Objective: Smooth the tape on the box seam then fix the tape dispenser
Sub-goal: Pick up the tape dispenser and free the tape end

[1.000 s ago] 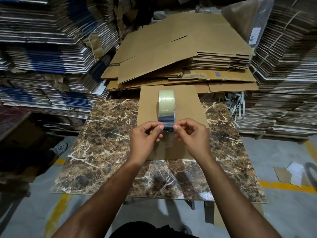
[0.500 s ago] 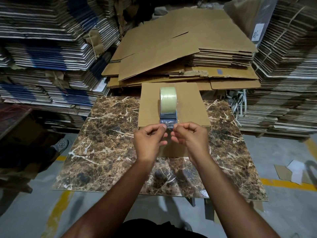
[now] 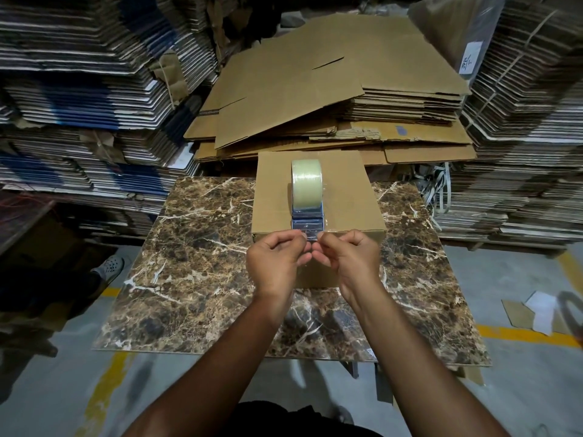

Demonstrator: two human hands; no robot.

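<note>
On top of box (image 3: pixel 344 197), along its centre seam: tape dispenser (image 3: pixel 307 212), standing upright, roll (image 3: pixel 306 184) at far end, blade end toward near edge, long axis running straight away from the body. Just below blade end, at box's near edge: left hand (image 3: pixel 277 260) and right hand (image 3: pixel 350 258), equally near, fingertips pressed together, seemingly pinching the loose clear tape end between them; exact hold too small to confirm. Beneath: marble-patterned table (image 3: pixel 195 247); behind: flattened cardboard stacks (image 3: pixel 331 89).
</note>
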